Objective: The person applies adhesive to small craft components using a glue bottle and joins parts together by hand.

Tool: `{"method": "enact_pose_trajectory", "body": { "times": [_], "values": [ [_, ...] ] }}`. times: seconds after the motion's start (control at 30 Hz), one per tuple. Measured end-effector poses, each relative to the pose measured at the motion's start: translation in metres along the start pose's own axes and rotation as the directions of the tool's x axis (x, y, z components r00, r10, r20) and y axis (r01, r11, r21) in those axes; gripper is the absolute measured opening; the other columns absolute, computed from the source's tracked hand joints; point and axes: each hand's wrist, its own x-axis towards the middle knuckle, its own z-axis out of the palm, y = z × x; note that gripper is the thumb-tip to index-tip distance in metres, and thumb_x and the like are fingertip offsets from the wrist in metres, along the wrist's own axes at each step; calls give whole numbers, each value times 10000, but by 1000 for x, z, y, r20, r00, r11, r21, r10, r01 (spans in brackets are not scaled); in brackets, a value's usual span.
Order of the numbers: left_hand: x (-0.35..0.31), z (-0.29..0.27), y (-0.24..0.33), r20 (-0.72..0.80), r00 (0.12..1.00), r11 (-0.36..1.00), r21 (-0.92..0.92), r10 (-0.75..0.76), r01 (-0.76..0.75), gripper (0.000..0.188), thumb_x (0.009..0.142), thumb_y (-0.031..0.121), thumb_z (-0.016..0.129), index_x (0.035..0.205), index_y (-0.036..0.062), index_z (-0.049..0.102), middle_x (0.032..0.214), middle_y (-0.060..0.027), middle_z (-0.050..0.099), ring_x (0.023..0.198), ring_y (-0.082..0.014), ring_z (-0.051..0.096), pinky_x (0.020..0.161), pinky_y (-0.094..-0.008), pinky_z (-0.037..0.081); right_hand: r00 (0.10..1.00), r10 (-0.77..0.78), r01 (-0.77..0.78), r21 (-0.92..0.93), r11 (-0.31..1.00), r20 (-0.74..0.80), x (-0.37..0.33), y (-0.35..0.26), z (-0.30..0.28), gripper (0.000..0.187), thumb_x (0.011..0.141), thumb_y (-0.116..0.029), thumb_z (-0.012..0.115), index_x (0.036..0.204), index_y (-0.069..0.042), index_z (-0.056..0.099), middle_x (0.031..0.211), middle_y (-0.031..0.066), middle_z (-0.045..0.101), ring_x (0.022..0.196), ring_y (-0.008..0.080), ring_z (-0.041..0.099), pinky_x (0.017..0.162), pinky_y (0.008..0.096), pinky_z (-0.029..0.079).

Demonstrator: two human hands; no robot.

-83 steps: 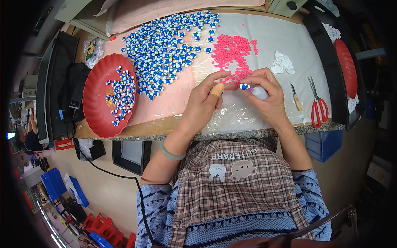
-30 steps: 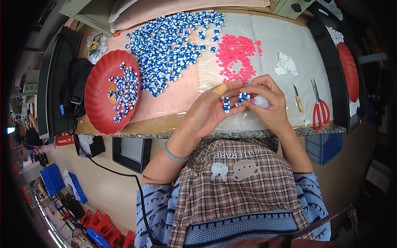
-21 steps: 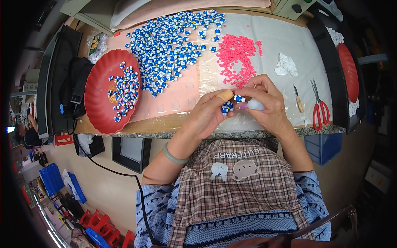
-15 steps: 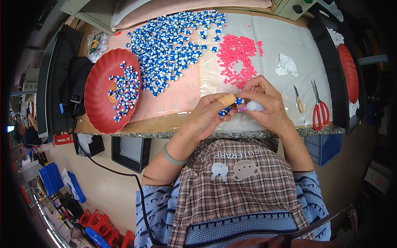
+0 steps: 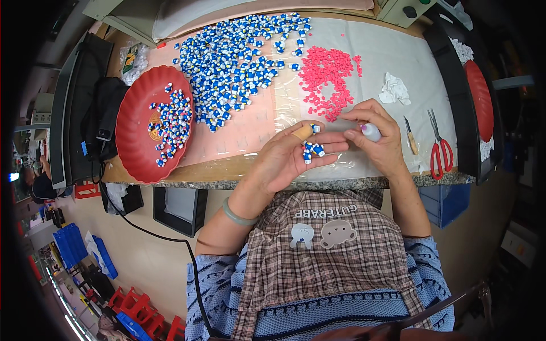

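Note:
My left hand (image 5: 280, 161) is turned palm up, a tan wrap on its thumb. Thumb and forefinger pinch one small blue-and-white figure (image 5: 315, 129), while several more blue-and-white figures (image 5: 309, 152) rest on the fingers below. My right hand (image 5: 380, 142) grips a small white squeeze bottle (image 5: 371, 132) with a purple tip. The right forefinger and thumb reach toward the near edge of a spread of little pink pieces (image 5: 327, 71); whether a piece is between those fingertips is too small to tell. Beyond my left hand lies a wide heap of the same blue-and-white figures (image 5: 227, 74).
A scalloped red tray (image 5: 133, 142) with more figures stands at the left. To the right lie crumpled white tissue (image 5: 394, 90), a wooden-handled knife (image 5: 412, 139) and red-handled scissors (image 5: 441, 153). A black bin (image 5: 455, 85) borders the right side; a black cable (image 5: 153, 234) hangs at the left.
My hands have moved apart. The bottle's purple tip has left the pinched figure, and my right fingers have gone toward the pink pieces. My left fingers have opened out, showing the figures on them.

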Motion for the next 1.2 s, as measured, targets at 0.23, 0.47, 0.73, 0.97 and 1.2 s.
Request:
{"method": "enact_pose_trajectory", "body": {
  "times": [0.23, 0.47, 0.73, 0.97, 1.2],
  "values": [
    [4, -9, -6, 33, 997, 987, -146, 75, -69, 299, 1029, 223, 376, 1168, 11, 535, 1372, -312, 442, 1286, -387, 464, 1074, -455, 413, 1000, -21, 20, -45, 999, -24, -6, -8, 5, 285, 737, -1, 739, 1016, -15, 690, 907, 74, 598, 816, 163, 587, 720, 267, 473],
    [5, -4, -16, -23, 976, 929, -301, 218, -214, 286, 1032, 205, 353, 1152, 8, 523, 1427, -278, 395, 1351, -351, 391, 1107, -451, 372, 990, -78, 104, -221, 970, 120, -21, -30, 33, 446, 673, 23, 692, 1109, -61, 644, 851, 105, 593, 745, 235, 642, 635, 326, 534],
    [3, -9, -20, 3, 968, 871, -437, 250, -224, 275, 1029, 227, 364, 1149, 39, 527, 1442, -250, 392, 1364, -366, 367, 1105, -449, 367, 932, -257, 314, -210, 926, 256, -24, -30, 40, 426, 696, -35, 744, 1114, -75, 670, 853, 85, 598, 702, 211, 639, 590, 317, 533],
    [3, -9, -20, 24, 964, 876, -424, 266, -231, 274, 1025, 248, 380, 1146, 67, 545, 1440, -241, 398, 1359, -363, 375, 1107, -463, 356, 992, -99, 105, -68, 992, 83, -22, -20, 25, 326, 705, 74, 699, 1016, -25, 691, 853, 85, 617, 709, 167, 622, 605, 282, 503],
    [-5, -12, -15, 91, 963, 865, -466, 256, -186, 238, 994, 210, 466, 1128, 39, 562, 1432, -236, 412, 1327, -353, 415, 1041, -423, 428, 969, 139, -143, -3, 990, -202, -16, -6, 10, 234, 745, 59, 683, 965, -19, 664, 798, 9, 543, 798, 80, 521, 743, 215, 422]
  ]
}}
